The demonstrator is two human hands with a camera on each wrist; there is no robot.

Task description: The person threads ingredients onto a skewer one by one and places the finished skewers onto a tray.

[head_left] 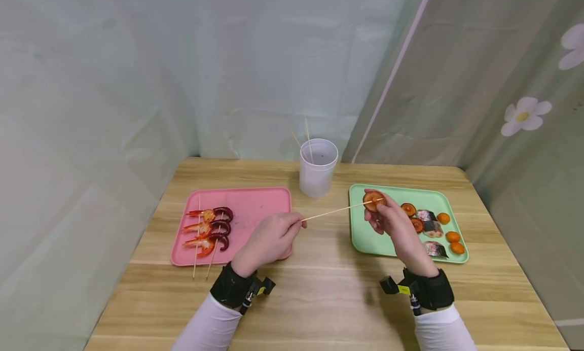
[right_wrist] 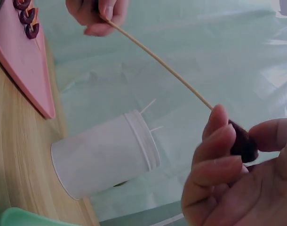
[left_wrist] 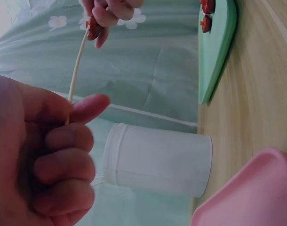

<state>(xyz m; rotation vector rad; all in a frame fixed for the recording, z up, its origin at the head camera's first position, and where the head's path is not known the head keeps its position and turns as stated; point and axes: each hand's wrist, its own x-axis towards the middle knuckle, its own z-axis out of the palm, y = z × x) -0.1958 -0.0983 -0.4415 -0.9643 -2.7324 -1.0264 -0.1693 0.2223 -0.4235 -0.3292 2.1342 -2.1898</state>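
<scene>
A thin bamboo skewer (head_left: 333,212) stretches between the hands above the table. My left hand (head_left: 270,238) pinches its near end between thumb and forefinger, the other fingers curled in. At the far end my right hand (head_left: 401,230) holds a brown mushroom cap (head_left: 372,194) by its edges, over the left part of the green tray (head_left: 365,235). The skewer runs into the cap, and its tip shows across the cap's face in the head view. In the right wrist view the dark cap (right_wrist: 244,143) sits between thumb and fingers.
On the pink tray (head_left: 257,206) at left lie two skewers with shrimp (head_left: 206,230) and octopus tentacles (head_left: 223,212). The green tray also holds mushroom caps (head_left: 408,209), fish pieces (head_left: 435,248) and orange balls (head_left: 452,237). A white cup (head_left: 316,178) with skewers stands at the back.
</scene>
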